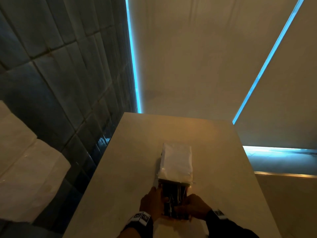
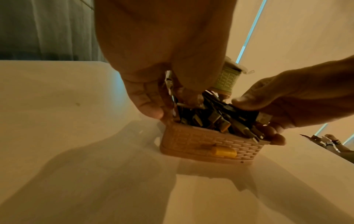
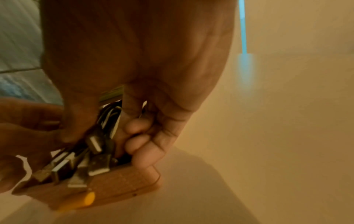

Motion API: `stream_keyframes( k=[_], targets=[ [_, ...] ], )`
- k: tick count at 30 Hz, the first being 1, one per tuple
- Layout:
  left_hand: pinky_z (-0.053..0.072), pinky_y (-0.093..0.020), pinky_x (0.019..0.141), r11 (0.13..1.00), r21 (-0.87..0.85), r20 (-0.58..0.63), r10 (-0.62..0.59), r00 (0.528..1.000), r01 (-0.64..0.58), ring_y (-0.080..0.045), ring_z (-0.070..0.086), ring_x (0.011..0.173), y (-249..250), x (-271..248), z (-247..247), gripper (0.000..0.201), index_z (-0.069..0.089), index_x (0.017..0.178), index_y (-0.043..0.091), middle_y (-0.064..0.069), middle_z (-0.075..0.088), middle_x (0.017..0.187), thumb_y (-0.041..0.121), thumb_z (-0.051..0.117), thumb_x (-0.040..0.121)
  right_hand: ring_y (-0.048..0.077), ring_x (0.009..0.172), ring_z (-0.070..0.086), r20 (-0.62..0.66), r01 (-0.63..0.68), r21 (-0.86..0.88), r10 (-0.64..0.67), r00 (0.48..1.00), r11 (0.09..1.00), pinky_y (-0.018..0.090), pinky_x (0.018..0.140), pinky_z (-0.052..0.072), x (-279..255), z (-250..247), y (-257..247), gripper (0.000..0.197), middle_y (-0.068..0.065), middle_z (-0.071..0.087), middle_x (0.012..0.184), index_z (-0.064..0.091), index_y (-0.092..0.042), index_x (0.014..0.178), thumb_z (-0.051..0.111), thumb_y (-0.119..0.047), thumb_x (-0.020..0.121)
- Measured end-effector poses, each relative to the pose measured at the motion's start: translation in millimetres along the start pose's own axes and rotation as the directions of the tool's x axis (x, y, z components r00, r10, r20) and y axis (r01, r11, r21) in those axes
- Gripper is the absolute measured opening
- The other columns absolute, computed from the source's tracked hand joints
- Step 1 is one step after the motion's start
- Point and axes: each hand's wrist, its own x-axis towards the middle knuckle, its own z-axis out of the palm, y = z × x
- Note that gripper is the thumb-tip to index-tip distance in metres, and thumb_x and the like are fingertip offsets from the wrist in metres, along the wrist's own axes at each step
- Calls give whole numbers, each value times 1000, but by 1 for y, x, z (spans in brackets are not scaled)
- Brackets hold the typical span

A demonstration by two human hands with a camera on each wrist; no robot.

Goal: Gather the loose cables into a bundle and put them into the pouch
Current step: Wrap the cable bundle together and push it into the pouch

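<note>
A dark bundle of cables with metal USB plugs fills a small pinkish woven basket with a yellow latch, near the table's front edge. My left hand reaches in from the left, its fingers curled into the cables at the basket's rim. From the right, my right hand grips the same bundle, thumb on top and fingers curled round the cables. A white pouch lies just beyond the basket, lengthwise away from me.
The beige table is narrow; its left edge runs along a dark tiled wall. White paper rolls are stacked at the left. A pale green woven basket shows behind my left hand. Blue light strips line the far wall.
</note>
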Motion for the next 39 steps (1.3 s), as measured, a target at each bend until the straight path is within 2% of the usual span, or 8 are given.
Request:
stream_keyframes(
  k=[4,7,11,23,26,31,35,39],
  targets=[
    [47,-25,76,997,-73,9,-16,1000,17,-16,56,92,-4,-3,0,44,46,129,30,6,47,100,54,44,92,-1,55,53,-99,5,-99,-15,995,995,10,54,41,8,0,4,35,-18,54,45,56,-24,52,71,-31,82],
    [47,-26,79,995,-97,74,-11,997,18,-14,54,91,-5,-7,-4,41,51,114,27,6,46,99,56,56,85,3,50,43,-185,-3,-207,-36,982,978,15,51,33,14,7,8,43,-8,47,52,46,-21,50,67,-35,85],
    [49,-31,86,994,-79,174,-57,983,71,-17,57,96,-6,-9,-4,54,56,112,28,6,46,101,57,71,68,7,57,46,-219,-24,-273,-38,975,962,16,50,33,13,11,6,42,-2,50,63,44,-24,54,63,-41,87],
    [47,-30,83,998,-3,72,-69,995,70,-21,58,100,2,-17,3,40,54,116,21,2,45,102,39,62,81,-8,60,58,-149,59,-43,-65,987,997,7,57,44,-14,2,-4,13,-16,62,76,58,-32,85,67,-42,85],
    [46,-30,85,998,9,99,-61,993,61,-23,57,103,5,-19,2,40,51,120,18,-3,47,115,37,58,86,2,81,57,-102,69,-185,-89,991,980,10,68,43,-12,1,-6,41,-9,63,98,60,-25,113,69,-49,81],
    [48,-32,90,995,15,194,-100,976,99,-27,55,109,7,-17,3,66,45,126,17,-11,38,135,55,65,76,1,64,52,-148,18,-273,-61,987,962,8,55,41,-2,9,-11,21,-14,51,71,51,-27,78,70,-36,78],
    [49,-37,93,993,86,183,-100,978,86,-28,54,111,10,-16,9,92,31,142,26,-8,33,137,68,63,68,13,79,58,-206,-63,-241,12,978,969,21,64,46,3,16,-13,42,-4,58,86,59,-14,109,71,-35,75],
    [47,-37,92,988,124,144,-110,983,92,-29,53,113,10,-12,15,87,28,144,28,-7,28,142,68,60,73,21,89,65,-181,-51,-255,4,984,966,30,72,52,9,19,-3,46,8,68,100,63,-12,106,67,-43,73]
  ],
)
